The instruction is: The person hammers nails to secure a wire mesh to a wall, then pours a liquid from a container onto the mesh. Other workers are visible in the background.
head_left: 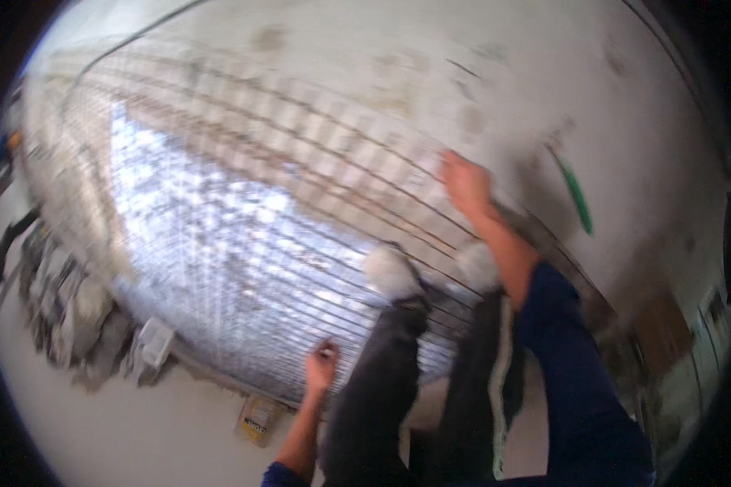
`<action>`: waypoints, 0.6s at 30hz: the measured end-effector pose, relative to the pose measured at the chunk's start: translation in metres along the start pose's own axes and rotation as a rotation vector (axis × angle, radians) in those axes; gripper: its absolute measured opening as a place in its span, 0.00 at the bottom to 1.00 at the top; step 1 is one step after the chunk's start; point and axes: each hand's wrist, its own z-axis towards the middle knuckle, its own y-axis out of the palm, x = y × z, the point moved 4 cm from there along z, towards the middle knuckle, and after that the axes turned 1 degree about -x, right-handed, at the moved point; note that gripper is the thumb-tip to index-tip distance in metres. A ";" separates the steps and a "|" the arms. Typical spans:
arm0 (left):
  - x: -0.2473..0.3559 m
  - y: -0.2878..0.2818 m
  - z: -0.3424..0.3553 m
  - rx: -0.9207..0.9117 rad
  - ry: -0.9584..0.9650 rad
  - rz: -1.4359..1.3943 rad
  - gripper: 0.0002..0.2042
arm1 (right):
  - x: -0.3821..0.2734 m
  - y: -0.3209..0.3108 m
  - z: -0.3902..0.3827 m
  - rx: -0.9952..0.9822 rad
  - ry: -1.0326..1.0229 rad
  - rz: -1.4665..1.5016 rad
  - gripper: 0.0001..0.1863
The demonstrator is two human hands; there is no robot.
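Observation:
A large wire mesh spreads in front of me, over a shiny silver foil sheet and a pale striped surface. My left hand is low over the near edge of the foil, its fingers curled round; what they hold, if anything, is too small to name. Farther off and to the right, my right hand is at the mesh's far right edge with its fingers drawn together. Blur hides whether a wire is between them. My feet, in pale coverings, stand on the mesh between the two hands.
A green-handled tool lies on the floor right of my right hand. Left of the mesh is a heap of grey bags or rubble with a white box. A yellow-labelled packet lies near my left forearm. A dark cable crosses the far left.

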 end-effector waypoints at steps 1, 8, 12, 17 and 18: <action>-0.019 0.003 -0.012 -0.084 -0.170 0.148 0.18 | -0.003 -0.001 0.005 0.006 0.009 0.040 0.10; -0.040 0.006 -0.105 -0.039 -0.049 -0.077 0.19 | -0.027 -0.023 0.002 0.114 -0.066 0.021 0.06; -0.070 -0.001 -0.157 -0.033 -0.101 -0.196 0.20 | -0.021 -0.060 0.000 0.069 0.023 -0.083 0.06; -0.117 -0.004 -0.235 -0.159 -0.367 -0.399 0.22 | 0.011 -0.155 -0.059 0.335 0.191 -0.035 0.14; -0.116 -0.010 -0.255 -0.185 -0.298 -0.310 0.24 | 0.024 -0.164 -0.086 0.071 0.327 -0.177 0.15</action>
